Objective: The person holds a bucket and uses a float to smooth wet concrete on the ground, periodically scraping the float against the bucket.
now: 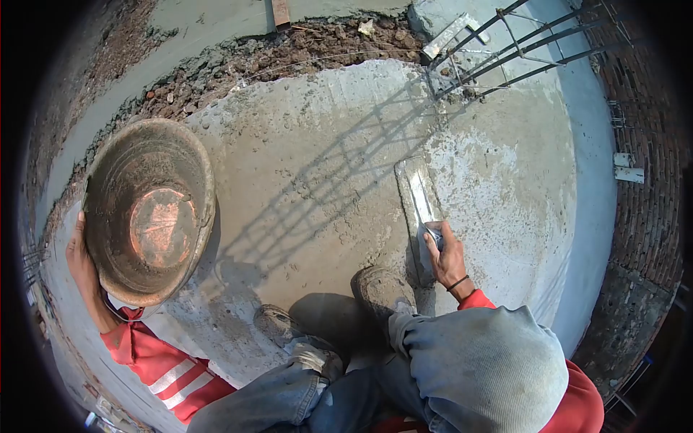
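At the left, my left hand [83,263] grips the rim of a round, mortar-stained basin [155,216], tilted so that its inside faces me. A thin wet film coats the basin's walls, and its bottom shows orange. My right hand [447,256] is closed around the handle of a long flat plastering trowel [419,195]. The trowel's blade lies on the wet grey mortar [325,209], beside a drier, whitish patch of concrete [491,195]. My fingers partly hide the handle.
Steel rebar [520,50] sticks out at the upper right, its shadow crossing the mortar. A metal piece [451,36] lies near its base. Broken rubble [332,47] runs along the far edge. My muddy shoes [382,289] stand on the surface. A brick wall [650,166] rises at right.
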`<state>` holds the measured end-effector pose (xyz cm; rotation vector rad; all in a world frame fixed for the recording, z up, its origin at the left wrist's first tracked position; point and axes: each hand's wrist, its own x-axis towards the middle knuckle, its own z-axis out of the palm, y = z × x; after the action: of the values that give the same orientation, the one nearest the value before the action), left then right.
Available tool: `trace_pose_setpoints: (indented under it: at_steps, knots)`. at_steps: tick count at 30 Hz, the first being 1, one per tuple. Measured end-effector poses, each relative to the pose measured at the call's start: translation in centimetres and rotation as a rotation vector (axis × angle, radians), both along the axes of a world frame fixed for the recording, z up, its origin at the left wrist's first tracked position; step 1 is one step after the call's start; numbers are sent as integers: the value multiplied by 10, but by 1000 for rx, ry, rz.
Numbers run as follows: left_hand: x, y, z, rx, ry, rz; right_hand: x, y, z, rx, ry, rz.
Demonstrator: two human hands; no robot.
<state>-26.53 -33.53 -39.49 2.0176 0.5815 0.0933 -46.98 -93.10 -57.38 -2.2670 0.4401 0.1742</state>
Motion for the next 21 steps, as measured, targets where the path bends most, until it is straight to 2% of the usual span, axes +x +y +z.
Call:
trace_pose_setpoints:
  at_steps: [5,7,9,13,15,17,18,21]
  knots:
    - [8,18,-3,28,19,-35,50,-10,-1,-62,98,-84]
    - [15,22,-6,44,10,-70,84,-20,-15,-68,-53,-10]
    - [22,21,-8,65,-84,-143,122,-19,-7,-109,5,16]
    - [27,18,-9,87,-76,-151,186,-17,-26,-220,-122,62]
    - [29,16,-7,109,-68,-152,192,-14,-27,-261,-182,80]
    - [31,20,-8,123,-66,-150,194,-12,-17,-139,-160,117]
    - [30,26,-12,130,-92,-179,187,-11,-31,-160,-194,101]
    - [22,20,-8,90,-84,-159,133,8,-9,-8,-25,112]
